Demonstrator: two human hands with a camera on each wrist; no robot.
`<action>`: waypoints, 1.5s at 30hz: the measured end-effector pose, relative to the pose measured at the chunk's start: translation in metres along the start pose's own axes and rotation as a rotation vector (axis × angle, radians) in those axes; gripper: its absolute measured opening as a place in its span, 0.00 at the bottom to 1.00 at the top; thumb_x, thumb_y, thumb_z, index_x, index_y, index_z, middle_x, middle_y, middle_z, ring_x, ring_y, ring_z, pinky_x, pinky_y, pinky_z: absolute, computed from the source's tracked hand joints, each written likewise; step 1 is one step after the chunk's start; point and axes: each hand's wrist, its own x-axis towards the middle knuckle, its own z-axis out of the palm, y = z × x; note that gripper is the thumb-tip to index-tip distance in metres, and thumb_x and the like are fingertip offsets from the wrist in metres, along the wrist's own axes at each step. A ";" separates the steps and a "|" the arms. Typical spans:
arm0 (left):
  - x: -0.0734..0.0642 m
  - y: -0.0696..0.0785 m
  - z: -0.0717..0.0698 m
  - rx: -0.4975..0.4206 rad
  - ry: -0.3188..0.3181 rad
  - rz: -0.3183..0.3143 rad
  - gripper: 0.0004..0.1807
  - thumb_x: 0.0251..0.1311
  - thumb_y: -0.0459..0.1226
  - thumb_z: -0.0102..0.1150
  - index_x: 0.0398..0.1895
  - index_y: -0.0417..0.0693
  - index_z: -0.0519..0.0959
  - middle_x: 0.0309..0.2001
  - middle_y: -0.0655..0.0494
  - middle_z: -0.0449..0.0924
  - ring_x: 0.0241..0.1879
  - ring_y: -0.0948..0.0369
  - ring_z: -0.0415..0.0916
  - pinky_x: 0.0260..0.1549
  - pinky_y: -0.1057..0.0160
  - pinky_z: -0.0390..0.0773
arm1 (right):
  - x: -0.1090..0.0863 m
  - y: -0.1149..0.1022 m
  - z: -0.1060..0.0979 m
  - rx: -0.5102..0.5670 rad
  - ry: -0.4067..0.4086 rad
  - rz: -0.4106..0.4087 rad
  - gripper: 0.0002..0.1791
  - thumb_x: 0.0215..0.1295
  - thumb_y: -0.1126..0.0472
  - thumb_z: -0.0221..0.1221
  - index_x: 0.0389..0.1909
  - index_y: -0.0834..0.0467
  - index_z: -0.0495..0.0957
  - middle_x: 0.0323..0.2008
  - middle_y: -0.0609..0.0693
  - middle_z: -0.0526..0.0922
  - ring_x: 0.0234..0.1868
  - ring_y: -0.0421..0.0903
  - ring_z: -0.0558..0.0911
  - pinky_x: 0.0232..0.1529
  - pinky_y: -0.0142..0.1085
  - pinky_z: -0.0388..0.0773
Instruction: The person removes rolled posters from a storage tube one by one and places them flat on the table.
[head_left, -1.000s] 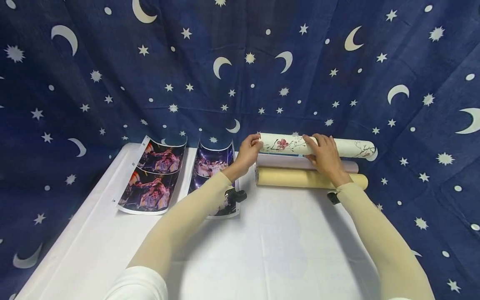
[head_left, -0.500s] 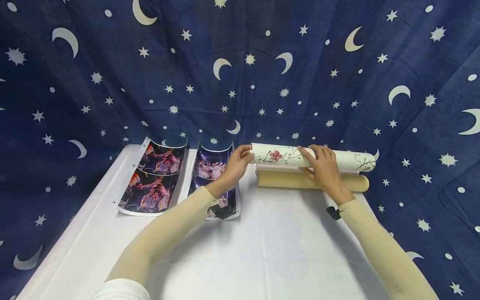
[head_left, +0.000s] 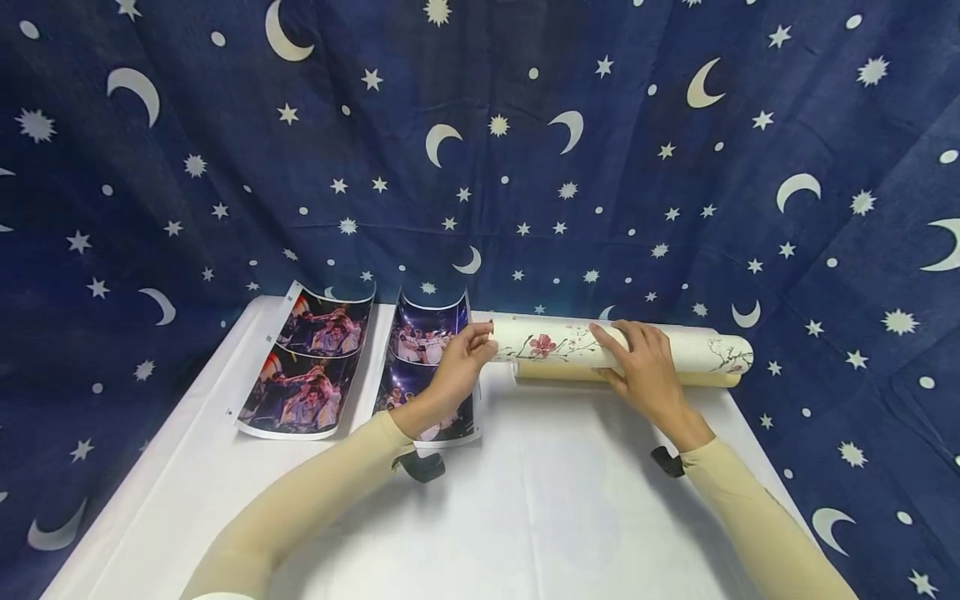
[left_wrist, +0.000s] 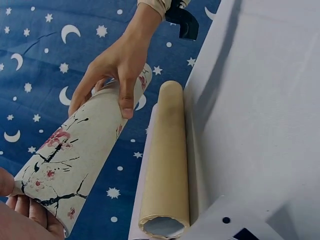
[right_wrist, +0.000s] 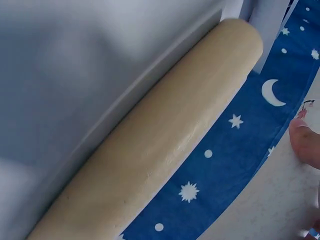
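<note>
Gripping the off-white, flower-printed, paper-like roll (head_left: 558, 343) two-handed: left hand (head_left: 456, 368) pinches its left end rim, right hand (head_left: 647, 372) clamps the barrel right of middle, thumb on the person's side. Neither hand nearer; long axis runs left-right between them. Landmark is the smooth tan cylindrical roll (left_wrist: 167, 155): printed roll is held up, apart from it. Left of the tan roll: two curled, colour-printed photo sheets (head_left: 307, 367). Under: white cloth (head_left: 547, 492). Behind: navy star-and-moon fabric (head_left: 495, 267).
</note>
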 end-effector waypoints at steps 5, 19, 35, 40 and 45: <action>-0.014 -0.002 -0.005 0.012 -0.004 -0.012 0.20 0.69 0.31 0.49 0.62 0.34 0.69 0.55 0.39 0.75 0.52 0.59 0.73 0.64 0.54 0.71 | -0.012 -0.013 -0.001 0.025 -0.004 0.010 0.45 0.43 0.55 0.76 0.67 0.45 0.70 0.55 0.63 0.74 0.56 0.64 0.71 0.58 0.60 0.62; -0.045 -0.021 -0.031 -0.053 -0.012 -0.179 0.25 0.69 0.33 0.50 0.68 0.35 0.66 0.63 0.38 0.73 0.63 0.49 0.71 0.69 0.48 0.64 | -0.029 -0.046 0.008 0.083 -0.049 -0.027 0.44 0.45 0.51 0.75 0.67 0.46 0.70 0.54 0.62 0.75 0.55 0.63 0.73 0.58 0.61 0.65; -0.054 -0.036 -0.049 0.007 -0.029 -0.157 0.22 0.72 0.36 0.43 0.65 0.34 0.69 0.56 0.39 0.79 0.57 0.55 0.75 0.62 0.54 0.71 | -0.032 -0.069 0.030 0.138 -0.115 0.010 0.45 0.44 0.52 0.76 0.68 0.45 0.70 0.54 0.61 0.75 0.56 0.61 0.73 0.57 0.60 0.67; -0.054 -0.041 -0.052 0.034 -0.080 -0.137 0.21 0.74 0.35 0.37 0.63 0.33 0.69 0.54 0.37 0.79 0.53 0.56 0.76 0.62 0.47 0.69 | -0.034 -0.070 0.033 0.143 -0.137 0.012 0.43 0.47 0.49 0.74 0.68 0.45 0.70 0.55 0.60 0.75 0.56 0.60 0.73 0.58 0.59 0.68; -0.054 -0.040 -0.053 0.014 -0.102 -0.113 0.21 0.74 0.34 0.36 0.64 0.31 0.67 0.55 0.36 0.77 0.55 0.55 0.76 0.65 0.47 0.68 | -0.035 -0.070 0.036 0.160 -0.151 0.014 0.43 0.48 0.49 0.74 0.68 0.47 0.70 0.55 0.60 0.75 0.56 0.61 0.74 0.59 0.59 0.68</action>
